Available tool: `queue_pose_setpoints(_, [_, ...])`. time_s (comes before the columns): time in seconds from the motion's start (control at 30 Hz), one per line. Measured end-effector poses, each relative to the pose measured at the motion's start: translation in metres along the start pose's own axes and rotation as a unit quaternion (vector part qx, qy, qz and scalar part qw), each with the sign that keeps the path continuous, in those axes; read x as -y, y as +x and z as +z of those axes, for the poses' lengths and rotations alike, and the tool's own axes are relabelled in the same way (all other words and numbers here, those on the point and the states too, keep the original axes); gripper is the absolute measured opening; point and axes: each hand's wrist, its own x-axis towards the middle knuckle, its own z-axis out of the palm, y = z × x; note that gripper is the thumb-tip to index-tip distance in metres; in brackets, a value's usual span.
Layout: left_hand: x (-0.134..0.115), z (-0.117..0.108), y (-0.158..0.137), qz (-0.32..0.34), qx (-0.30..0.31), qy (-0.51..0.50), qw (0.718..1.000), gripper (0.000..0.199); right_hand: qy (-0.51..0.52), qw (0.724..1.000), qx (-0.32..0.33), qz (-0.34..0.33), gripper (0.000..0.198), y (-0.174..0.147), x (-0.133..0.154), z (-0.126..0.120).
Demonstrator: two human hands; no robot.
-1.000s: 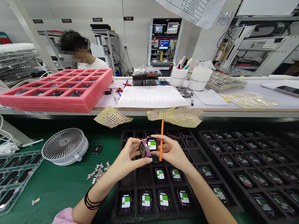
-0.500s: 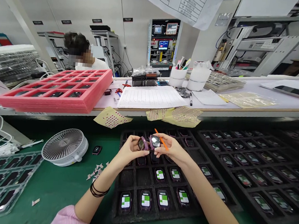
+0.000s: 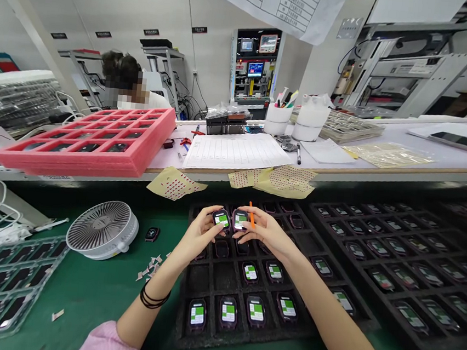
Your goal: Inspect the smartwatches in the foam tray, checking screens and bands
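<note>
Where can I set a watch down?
Mostly bare green benchtop lies between the round fan, clear plastic tray and left forearm, with one loose piece near that tray. Left in the black foam tray's second-nearest row, two compartments look vacant. Crowded: the shelf, around the pink foam tray and paper sheet.

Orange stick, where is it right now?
In the head view, the orange stick is in the right hand, just right of that hand's watch, over the black tray.
</note>
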Motion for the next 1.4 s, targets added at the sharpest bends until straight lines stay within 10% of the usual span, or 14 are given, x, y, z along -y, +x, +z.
queue_pose_setpoints(1.4, [-0.007, 0.003, -0.005, 0.014, -0.015, 0.002, 1.000, 0.042, -0.035, 0.999, -0.022, -0.021, 0.033, -0.008, 0.004, 0.009])
